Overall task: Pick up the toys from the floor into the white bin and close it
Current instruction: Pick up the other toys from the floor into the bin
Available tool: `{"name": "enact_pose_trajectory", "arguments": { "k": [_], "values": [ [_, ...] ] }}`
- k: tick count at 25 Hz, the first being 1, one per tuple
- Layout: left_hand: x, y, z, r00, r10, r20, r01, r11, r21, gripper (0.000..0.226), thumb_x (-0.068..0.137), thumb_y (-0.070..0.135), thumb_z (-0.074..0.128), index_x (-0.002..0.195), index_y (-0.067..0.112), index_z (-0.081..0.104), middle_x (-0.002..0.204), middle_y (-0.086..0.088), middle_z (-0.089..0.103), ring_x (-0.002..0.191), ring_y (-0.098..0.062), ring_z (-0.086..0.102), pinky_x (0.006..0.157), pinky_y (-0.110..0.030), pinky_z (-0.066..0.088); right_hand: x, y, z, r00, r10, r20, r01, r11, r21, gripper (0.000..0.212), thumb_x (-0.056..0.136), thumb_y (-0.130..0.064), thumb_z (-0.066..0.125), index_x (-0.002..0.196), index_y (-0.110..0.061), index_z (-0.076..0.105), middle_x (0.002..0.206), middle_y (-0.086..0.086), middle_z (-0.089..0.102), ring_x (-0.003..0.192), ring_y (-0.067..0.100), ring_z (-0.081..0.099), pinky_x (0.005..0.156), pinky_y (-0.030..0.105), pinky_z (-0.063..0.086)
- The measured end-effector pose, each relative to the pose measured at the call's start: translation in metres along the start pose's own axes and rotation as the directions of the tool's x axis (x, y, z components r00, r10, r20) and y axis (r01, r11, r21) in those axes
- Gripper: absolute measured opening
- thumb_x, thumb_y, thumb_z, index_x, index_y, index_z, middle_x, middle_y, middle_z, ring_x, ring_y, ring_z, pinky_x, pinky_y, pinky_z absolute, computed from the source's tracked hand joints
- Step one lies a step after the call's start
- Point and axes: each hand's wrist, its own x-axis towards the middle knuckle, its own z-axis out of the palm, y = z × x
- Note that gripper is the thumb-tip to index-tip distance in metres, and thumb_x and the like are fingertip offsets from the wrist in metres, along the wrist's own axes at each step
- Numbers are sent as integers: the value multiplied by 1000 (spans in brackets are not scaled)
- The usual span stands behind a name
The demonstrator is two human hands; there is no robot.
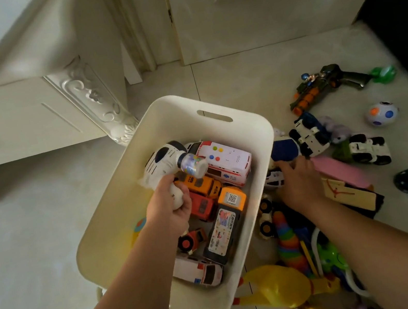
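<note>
While our left grip [168, 207] is clamped around the handle of the white toy gun [168, 158], the gun hangs over the white bin [162, 112], which lies directly below the grip. Its body points away from the grip toward the far wall of the bin, so we judge that a simple release downward is enough. Our right grip [300, 183] is outside the bin, low over the floor [239, 80]. The blue and white toy [285, 149] is just beyond its fingertips, and a small white car [274, 178] is beside them. Whether these fingers pinch something, we cannot tell. This grip is the nearer one to both.
</note>
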Motion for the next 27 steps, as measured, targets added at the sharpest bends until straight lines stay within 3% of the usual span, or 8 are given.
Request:
{"name": "enact_pose_trajectory", "arguments": {
  "k": [2, 4, 8, 12, 14, 21, 24, 27],
  "values": [
    [7, -1, 10, 996, 77, 48, -75, 997, -29, 34, 81, 26, 76, 109, 15, 60, 85, -5, 67, 68, -12, 63, 52, -21, 53, -2, 1, 6, 1000, 6, 9, -6, 999, -33, 62, 74, -37, 71, 131, -26, 48, 133, 14, 40, 121, 32, 37, 97, 39, 37],
    [13, -4, 20, 965, 254, 67, -262, 951, 161, 39, 84, 30, 72, 120, 27, 59, 103, -3, 68, 85, -16, 64, 67, -28, 55, -5, 3, 13, 996, 36, 86, -37, 999, 9, 61, 75, -36, 71, 130, -24, 46, 139, 16, 36, 128, 35, 34, 102, 42, 37],
    [19, -2, 28, 814, 558, 161, -567, 702, 432, 38, 89, 37, 64, 124, 42, 49, 106, 1, 65, 93, -17, 62, 79, -34, 54, -6, 6, 20, 987, 28, 158, -39, 997, 64, 57, 81, -37, 65, 130, -21, 42, 133, 11, 47, 122, 34, 42, 98, 39, 39],
    [55, 6, 14, 723, 664, 191, -537, 366, 760, 37, 87, 39, 59, 122, 39, 48, 107, -3, 60, 97, -25, 60, 84, -47, 54, -9, 8, 17, 989, 16, 150, -28, 996, 82, 55, 83, -41, 64, 130, -23, 42, 128, 9, 49, 117, 33, 44, 95, 39, 40],
    [75, 9, 8, 745, 639, 192, -429, 239, 871, 34, 87, 35, 58, 119, 27, 50, 105, -9, 61, 96, -33, 60, 85, -52, 53, -9, 6, 17, 988, 30, 150, -41, 996, 75, 57, 82, -41, 67, 130, -23, 42, 128, 8, 50, 117, 32, 45, 92, 38, 41],
    [74, 10, 10, 860, 508, 46, -128, 128, 983, 50, 95, 36, 51, 135, 8, 39, 128, -19, 52, 116, -38, 51, 98, -43, 40, -11, 4, 10, 988, 24, 154, -35, 997, 68, 47, 83, -40, 64, 126, -28, 48, 122, 5, 57, 113, 30, 50, 85, 37, 46],
    [61, 11, 0, 870, 493, 22, -141, 205, 969, 53, 89, 19, 55, 138, 12, 35, 129, -19, 50, 113, -37, 51, 97, -46, 45, -17, 10, 1, 995, 38, 90, -62, 958, 281, 46, 80, -45, 67, 121, -29, 54, 111, 0, 65, 102, 25, 59, 80, 37, 51],
    [31, 3, 0, 811, 582, -61, -204, 380, 902, 62, 85, 3, 50, 143, 15, 31, 137, -16, 42, 124, -34, 41, 101, -47, 43, -35, 9, -29, 989, 105, 102, -146, 748, 648, 36, 84, -39, 68, 115, -28, 56, 100, -8, 64, 90, 16, 60, 76, 32, 49]
  ]
}}
